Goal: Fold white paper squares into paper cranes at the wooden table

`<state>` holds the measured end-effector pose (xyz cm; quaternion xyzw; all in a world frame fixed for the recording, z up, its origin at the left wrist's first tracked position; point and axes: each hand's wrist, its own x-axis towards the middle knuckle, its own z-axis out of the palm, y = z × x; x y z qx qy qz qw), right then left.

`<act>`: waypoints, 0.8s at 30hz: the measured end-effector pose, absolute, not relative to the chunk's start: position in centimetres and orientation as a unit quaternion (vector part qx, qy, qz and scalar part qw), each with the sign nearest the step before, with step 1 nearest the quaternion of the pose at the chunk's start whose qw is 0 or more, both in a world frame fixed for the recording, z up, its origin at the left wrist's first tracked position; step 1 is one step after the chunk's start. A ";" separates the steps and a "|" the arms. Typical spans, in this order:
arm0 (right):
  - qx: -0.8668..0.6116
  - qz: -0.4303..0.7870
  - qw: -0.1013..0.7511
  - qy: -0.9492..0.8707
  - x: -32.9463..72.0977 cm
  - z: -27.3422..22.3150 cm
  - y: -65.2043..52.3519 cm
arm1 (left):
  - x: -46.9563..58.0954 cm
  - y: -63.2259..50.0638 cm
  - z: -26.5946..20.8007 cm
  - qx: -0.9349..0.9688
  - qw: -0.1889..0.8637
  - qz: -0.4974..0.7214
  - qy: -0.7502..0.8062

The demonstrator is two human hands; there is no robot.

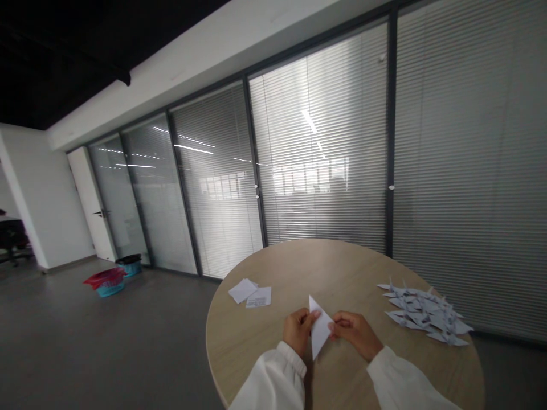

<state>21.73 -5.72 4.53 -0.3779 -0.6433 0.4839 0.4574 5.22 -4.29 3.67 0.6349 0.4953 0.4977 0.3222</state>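
A white sheet of paper (320,330), folded into a triangle, is held between my two hands above the table. My left hand (298,330) pinches its left side, with the thumb lying on the paper's face. At the right corner, the fingertips of my right hand (354,333) are closed on the paper. On the right of the table lies a cluster of several folded paper cranes (423,310) with pointed wings. Some flat squares of white paper (258,297), one with printed text, rest at the table's left.
The round wooden table (307,259) stands beside a glass partition with blinds (320,142). On the grey floor to the left are two blue bins, one with a red liner (106,282) and one with a black liner (129,263). A white door (92,205) is farther back.
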 end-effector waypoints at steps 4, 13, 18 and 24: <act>-0.368 0.490 0.437 -0.659 21.7 4.3 -5.7 | 5.2 -4.0 3.5 0.620 0.315 0.512 0.504; -0.365 0.503 0.426 -0.658 21.6 4.3 -5.8 | 5.1 -4.6 4.5 0.587 0.349 0.549 0.482; -0.363 0.503 0.423 -0.661 21.6 4.4 -5.9 | 5.1 -4.7 4.8 0.576 0.353 0.566 0.472; -0.367 0.503 0.408 -0.668 21.6 4.4 -5.9 | 5.3 -5.3 5.8 0.532 0.408 0.587 0.454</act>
